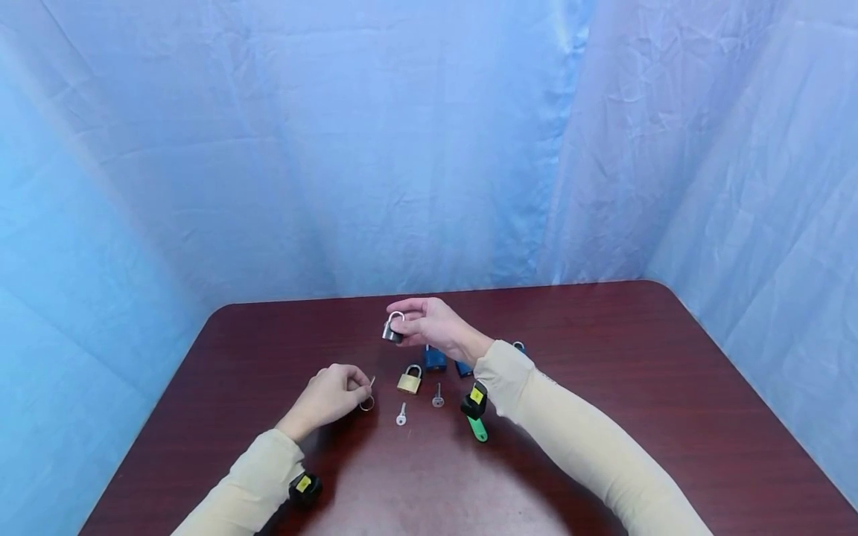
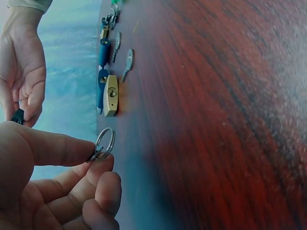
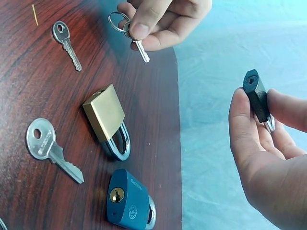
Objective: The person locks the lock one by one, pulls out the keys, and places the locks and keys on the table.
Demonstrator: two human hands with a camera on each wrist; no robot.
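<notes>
My right hand (image 1: 402,321) holds a small dark-bodied padlock (image 1: 392,328) with a silver shackle above the table, pinched between thumb and fingers (image 3: 240,120); its keyhole end (image 3: 251,82) faces up in the right wrist view. My left hand (image 1: 357,388) pinches a small key on a ring (image 1: 367,400) just over the tabletop, with the ring (image 2: 105,142) sticking out past the thumb and the key blade (image 3: 141,51) pointing down. A brass padlock (image 1: 410,380) lies between the two hands.
Two loose silver keys (image 1: 401,414) (image 1: 438,396) lie on the dark red table (image 1: 603,357). Two blue padlocks (image 1: 435,359) (image 1: 463,368) sit under the right wrist. A green tag (image 1: 478,429) lies by the right forearm. Blue cloth surrounds the table.
</notes>
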